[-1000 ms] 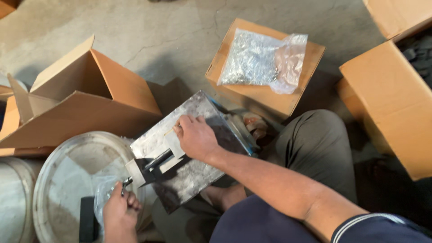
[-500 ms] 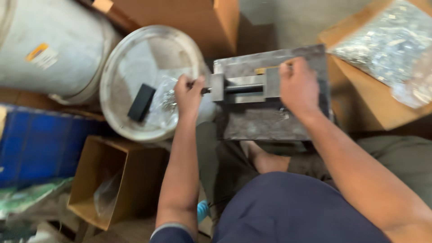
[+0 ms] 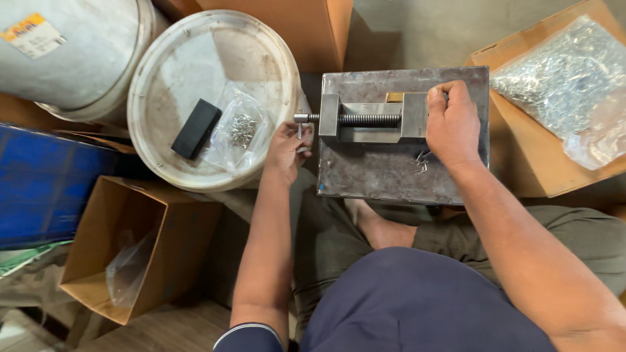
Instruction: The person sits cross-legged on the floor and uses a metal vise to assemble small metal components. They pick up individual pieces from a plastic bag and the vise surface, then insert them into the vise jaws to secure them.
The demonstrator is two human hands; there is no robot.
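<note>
Vise (image 3: 368,118) shifted rightward on lap; left hand (image 3: 287,148) fingers pinch its crank handle (image 3: 300,119), right hand (image 3: 451,124) fingers curl over jaw block.

The scene is lit evenly by soft, diffuse light from above. Mild glare is seen on the round white plastic lid (image 3: 215,98) and the grey steel plate (image 3: 391,173). Shadows are short and soft. Focus is sharp centrally; slight wide-angle bending is noted at the edges.

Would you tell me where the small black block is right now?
In the head view, the black block lies on the white bucket lid, left of the vise, beside a clear bag of screws.
</note>
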